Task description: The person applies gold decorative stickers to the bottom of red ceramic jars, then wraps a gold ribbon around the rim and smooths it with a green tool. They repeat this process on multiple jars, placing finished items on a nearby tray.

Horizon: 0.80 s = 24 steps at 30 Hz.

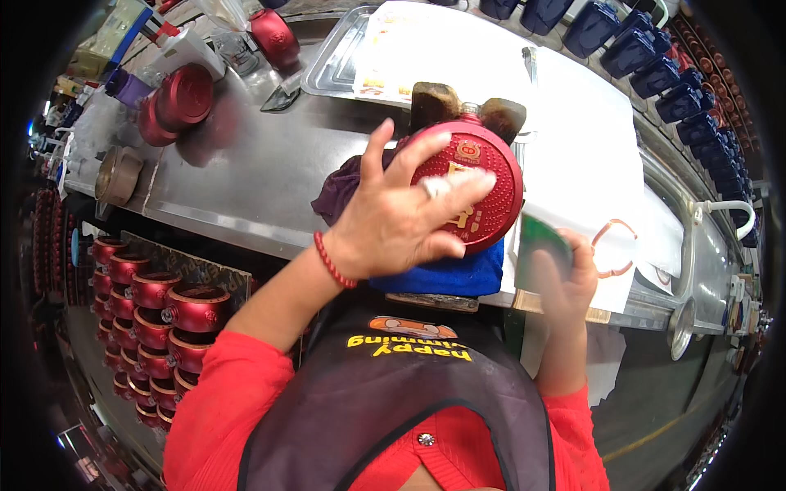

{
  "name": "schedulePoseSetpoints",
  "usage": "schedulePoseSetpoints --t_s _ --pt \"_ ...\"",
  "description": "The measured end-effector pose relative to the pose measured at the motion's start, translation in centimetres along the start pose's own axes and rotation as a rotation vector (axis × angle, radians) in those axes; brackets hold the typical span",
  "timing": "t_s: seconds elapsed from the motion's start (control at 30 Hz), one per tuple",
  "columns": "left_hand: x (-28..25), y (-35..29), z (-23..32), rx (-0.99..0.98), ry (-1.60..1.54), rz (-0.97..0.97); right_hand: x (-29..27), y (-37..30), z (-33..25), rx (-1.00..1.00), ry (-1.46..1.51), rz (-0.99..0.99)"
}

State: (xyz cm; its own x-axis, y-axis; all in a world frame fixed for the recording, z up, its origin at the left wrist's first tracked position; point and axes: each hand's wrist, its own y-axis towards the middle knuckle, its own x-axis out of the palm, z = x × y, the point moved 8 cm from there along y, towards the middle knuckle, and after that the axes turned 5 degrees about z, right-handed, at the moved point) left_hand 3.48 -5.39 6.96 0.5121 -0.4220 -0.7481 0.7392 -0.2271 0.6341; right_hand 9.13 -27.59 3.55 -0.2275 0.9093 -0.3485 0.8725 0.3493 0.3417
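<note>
A round, flat red bottle (501, 173) with gold raised marks and a dotted surface lies on a blue cloth (475, 274), its threaded neck facing away. Two dark, worn pads (435, 105) flank the neck. My left hand (389, 209) is spread over the bottle's left side and face. Something small and white (436, 186) shows at its fingers; I cannot make out what it is. To the right of the bottle, my right hand (565, 274), partly smeared by motion, grips a flat green piece (542, 250). A dark purple cloth (337, 190) bunches beside my left hand.
White sheets (585, 139) cover the bench's right part, with an orange-red loop (614, 248) on them. A metal tray (327, 69) stands behind. Red bottles (184, 96) lie at the left; more are stacked below (155, 295). Blue vessels (589, 29) line the far right.
</note>
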Motion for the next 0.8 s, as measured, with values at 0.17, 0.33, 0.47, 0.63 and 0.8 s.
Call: schedulePoseSetpoints --t_s 0.17,0.33,0.47,0.63,0.8 --pt "0.9 2.7 -2.2 0.076 0.054 -0.021 -0.6 2.6 -0.4 -0.038 0.091 0.109" --pt "0.2 -1.6 1.4 0.013 0.053 -0.064 3.5 1.8 -5.8 -0.554 -0.376 -0.013" --pt "-0.2 -4.3 3.3 -0.018 0.033 -0.069 1.2 -0.1 -2.9 -0.21 -0.172 -0.127" --pt "-0.1 -4.4 4.2 -0.002 0.009 -0.06 -11.1 -0.9 2.2 -0.179 -0.579 0.132" --pt "-0.9 -2.9 5.9 0.065 -0.031 0.091 -16.0 -2.8 7.9 -0.05 -0.861 -0.009"
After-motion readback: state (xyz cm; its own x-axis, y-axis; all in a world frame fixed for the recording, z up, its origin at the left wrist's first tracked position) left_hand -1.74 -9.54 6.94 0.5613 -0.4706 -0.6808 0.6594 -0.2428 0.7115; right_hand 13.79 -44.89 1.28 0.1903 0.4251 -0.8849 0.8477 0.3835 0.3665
